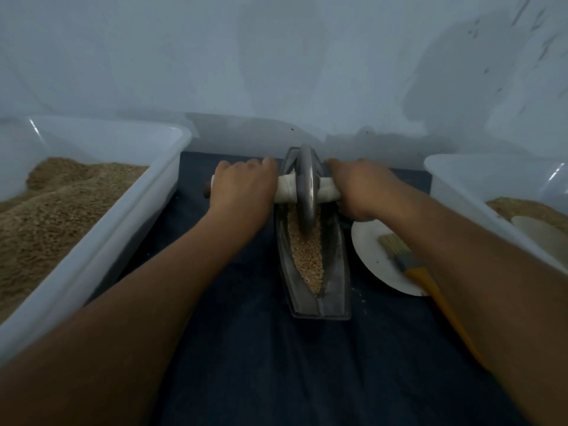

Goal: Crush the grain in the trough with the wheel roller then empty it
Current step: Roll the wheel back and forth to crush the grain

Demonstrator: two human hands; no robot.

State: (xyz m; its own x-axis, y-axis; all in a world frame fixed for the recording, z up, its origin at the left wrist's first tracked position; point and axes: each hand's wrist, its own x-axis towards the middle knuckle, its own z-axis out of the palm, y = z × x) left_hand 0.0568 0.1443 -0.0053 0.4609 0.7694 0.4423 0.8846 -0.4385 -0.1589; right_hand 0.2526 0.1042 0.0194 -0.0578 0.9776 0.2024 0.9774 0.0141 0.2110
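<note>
A dark blue cloth (246, 348) covers the floor. On it sit a big white tub (101, 229) on the left, a metal trough (335, 284) in the middle, a white plate (368, 250) just beside it, and another tub (479, 186) on the right.

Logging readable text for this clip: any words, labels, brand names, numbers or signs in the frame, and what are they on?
None: no readable text in this view.
Left tub, right tub: plain walls, no label visible.
Trough, wheel roller: bare metal, no marking visible.
Brush, white plate: no print visible.
Wall: only dark smudges and stains, no lettering.
</note>
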